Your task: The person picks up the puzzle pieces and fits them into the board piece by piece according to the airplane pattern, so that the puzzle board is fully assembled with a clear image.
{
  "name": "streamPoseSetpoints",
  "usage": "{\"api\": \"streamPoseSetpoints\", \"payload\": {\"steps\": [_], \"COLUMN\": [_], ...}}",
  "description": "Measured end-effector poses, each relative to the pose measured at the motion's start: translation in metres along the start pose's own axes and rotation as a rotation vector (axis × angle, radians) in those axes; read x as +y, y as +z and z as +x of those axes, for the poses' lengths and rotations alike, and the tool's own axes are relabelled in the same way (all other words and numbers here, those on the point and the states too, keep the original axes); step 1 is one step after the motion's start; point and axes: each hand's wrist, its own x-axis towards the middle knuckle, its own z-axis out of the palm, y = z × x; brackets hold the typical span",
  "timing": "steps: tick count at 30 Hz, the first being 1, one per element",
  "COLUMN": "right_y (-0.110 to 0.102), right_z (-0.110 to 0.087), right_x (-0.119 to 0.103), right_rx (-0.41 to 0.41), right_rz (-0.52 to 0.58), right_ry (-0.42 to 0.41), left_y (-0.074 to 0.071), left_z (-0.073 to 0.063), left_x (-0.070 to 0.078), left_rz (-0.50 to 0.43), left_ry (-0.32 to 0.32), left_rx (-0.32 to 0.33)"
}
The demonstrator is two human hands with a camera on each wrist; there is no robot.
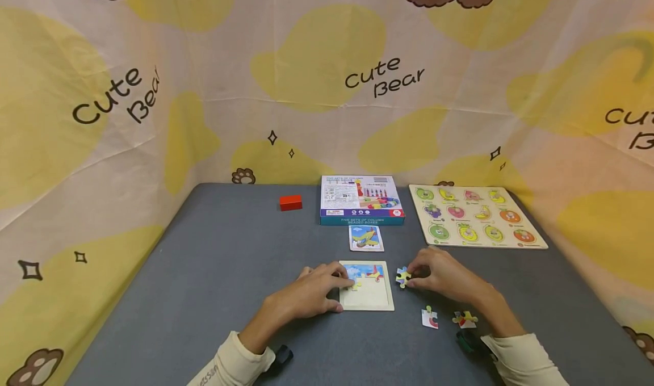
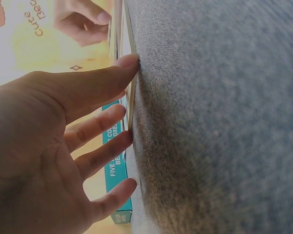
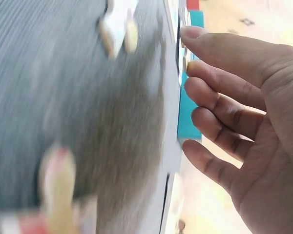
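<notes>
My left hand (image 1: 319,289) lies at the left side of a small wooden puzzle tray (image 1: 390,301), thumb at its near left corner and index finger reaching over onto the pieces. In the left wrist view its fingers (image 2: 105,200) are spread and fairly straight along the tray's edge. Several joined jigsaw pieces (image 1: 375,272) with sky and a red part fill the tray's upper portion. Just right of the tray, my right hand (image 1: 441,272) pinches a yellow and blue jigsaw piece (image 1: 402,278) between thumb and finger. The right wrist view shows its other fingers (image 3: 212,161) loosely bent.
Two loose jigsaw pieces, one whitish (image 1: 429,318) and one yellow and red (image 1: 465,319), lie near the right forearm. Behind the tray is an airplane picture card (image 1: 365,239), then a boxed toy set (image 1: 361,201). A red block (image 1: 290,202) and a fruit board (image 1: 480,215) flank the box.
</notes>
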Motion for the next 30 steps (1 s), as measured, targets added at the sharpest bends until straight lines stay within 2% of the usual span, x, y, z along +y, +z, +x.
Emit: {"api": "streamPoseSetpoints", "payload": {"steps": [17,30], "right_y": [0.028,0.032], "right_z": [0.026,0.036], "right_x": [-0.039,-0.056], "right_rx": [-0.020,-0.037], "right_rz": [-0.063,-0.096], "right_ry": [-0.095,-0.137], "left_y": [-0.001,-0.002], "left_z": [-0.001,-0.002], "left_x": [0.001,0.002], "left_rz": [0.004,-0.004], "left_ry": [-0.009,0.003], "left_rx": [-0.005,0.001]}}
